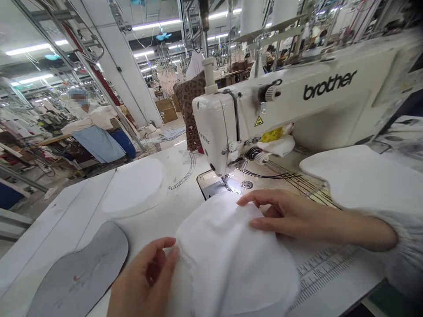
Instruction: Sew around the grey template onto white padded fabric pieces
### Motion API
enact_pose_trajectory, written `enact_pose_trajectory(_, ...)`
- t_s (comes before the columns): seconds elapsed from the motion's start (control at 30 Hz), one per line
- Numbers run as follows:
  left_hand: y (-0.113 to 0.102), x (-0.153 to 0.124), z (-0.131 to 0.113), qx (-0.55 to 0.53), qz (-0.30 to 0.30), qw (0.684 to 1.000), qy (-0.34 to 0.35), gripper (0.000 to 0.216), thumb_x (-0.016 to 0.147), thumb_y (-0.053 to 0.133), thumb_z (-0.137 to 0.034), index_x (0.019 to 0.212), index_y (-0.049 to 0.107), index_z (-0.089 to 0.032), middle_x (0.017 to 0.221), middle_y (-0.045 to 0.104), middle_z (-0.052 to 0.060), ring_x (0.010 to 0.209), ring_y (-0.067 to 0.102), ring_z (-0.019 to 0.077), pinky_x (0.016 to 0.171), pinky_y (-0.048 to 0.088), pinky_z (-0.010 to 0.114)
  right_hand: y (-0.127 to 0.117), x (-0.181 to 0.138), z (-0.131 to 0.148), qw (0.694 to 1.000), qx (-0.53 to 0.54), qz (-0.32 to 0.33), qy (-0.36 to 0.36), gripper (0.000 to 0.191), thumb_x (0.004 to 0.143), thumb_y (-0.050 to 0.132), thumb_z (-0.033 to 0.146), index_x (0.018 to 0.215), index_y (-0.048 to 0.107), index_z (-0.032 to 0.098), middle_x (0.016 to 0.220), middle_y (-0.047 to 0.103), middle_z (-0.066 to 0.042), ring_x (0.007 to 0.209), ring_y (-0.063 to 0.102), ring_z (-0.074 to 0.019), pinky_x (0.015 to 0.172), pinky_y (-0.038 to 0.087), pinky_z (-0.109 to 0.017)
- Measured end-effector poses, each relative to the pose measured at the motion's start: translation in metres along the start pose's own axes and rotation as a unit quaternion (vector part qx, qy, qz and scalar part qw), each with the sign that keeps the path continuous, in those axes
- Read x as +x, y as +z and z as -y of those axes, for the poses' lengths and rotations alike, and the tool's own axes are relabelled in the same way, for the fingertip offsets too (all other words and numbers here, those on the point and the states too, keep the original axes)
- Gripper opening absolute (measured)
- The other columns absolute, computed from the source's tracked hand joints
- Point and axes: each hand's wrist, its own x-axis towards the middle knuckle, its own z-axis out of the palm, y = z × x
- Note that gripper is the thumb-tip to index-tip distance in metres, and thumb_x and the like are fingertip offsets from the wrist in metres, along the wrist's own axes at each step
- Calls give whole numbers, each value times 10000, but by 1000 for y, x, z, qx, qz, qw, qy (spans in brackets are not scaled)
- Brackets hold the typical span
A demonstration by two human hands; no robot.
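The left hand [145, 275] pinches the edge of a white cloth [238, 259]. The right hand [291, 216] touches it, grip unclear; a sewing machine [214, 125] stands just beyond that hand.

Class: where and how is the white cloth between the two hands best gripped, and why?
Probably pinch the white cloth by its left edge between thumb and forefinger, coming from the left. It looks soft, with a ridge down its middle; that edge meets the left hand, while the right hand rests across its far right part.
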Motion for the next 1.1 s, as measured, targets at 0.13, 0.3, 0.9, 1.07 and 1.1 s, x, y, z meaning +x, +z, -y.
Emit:
enact_pose_trajectory(0.13, -6, 22, -10, 80, 29, 994, 67, 361, 770, 541, -572, 876, 651, -245, 763, 623, 1, 715, 571, 217, 672, 402, 333, 1, -10, 8, 999, -44, 12, 6, 631, 784, 735, 495, 1330, 524, 257, 711, 526, 37, 628, 501, -115, 525, 379, -205)
enact_pose_trajectory(0.3, -6, 29, -18, 140, 63, 984, 88, 301, 795, 510, -515, 684, 596, -248, 630, 565, -22, 615, 500, 192, 612, 348, 304, 2, -20, 17, 998, -55, 19, 12, 556, 811, 715, 425, 1326, 546, 297, 748, 493, 36, 653, 495, -112, 565, 407, -204)
enact_pose_trajectory(0.9, -10, 27, -17, 103, 48, 991, 68, 288, 762, 565, -523, 705, 655, -256, 720, 695, -15, 742, 604, 224, 680, 383, 312, 4, -22, 5, 997, 8, 50, 63, 328, 913, 582, 453, 1136, 607, 214, 545, 409, 75, 485, 403, -82, 437, 283, -178)
enact_pose_trajectory(1.07, -10, 27, -16, 98, 50, 992, 54, 276, 740, 589, -525, 713, 661, -260, 706, 692, -24, 710, 594, 215, 670, 381, 309, 4, -21, 8, 997, -27, 52, 60, 300, 905, 579, 426, 1122, 625, 223, 536, 398, 75, 487, 343, -86, 434, 230, -195)
enact_pose_trajectory(1.1, -11, 27, -15, 92, 51, 993, 50, 280, 728, 599, -531, 720, 665, -259, 704, 692, -22, 704, 591, 216, 674, 381, 313, 4, -22, 9, 996, -39, 49, 56, 294, 900, 586, 417, 1117, 630, 224, 538, 404, 74, 489, 343, -86, 437, 230, -198)
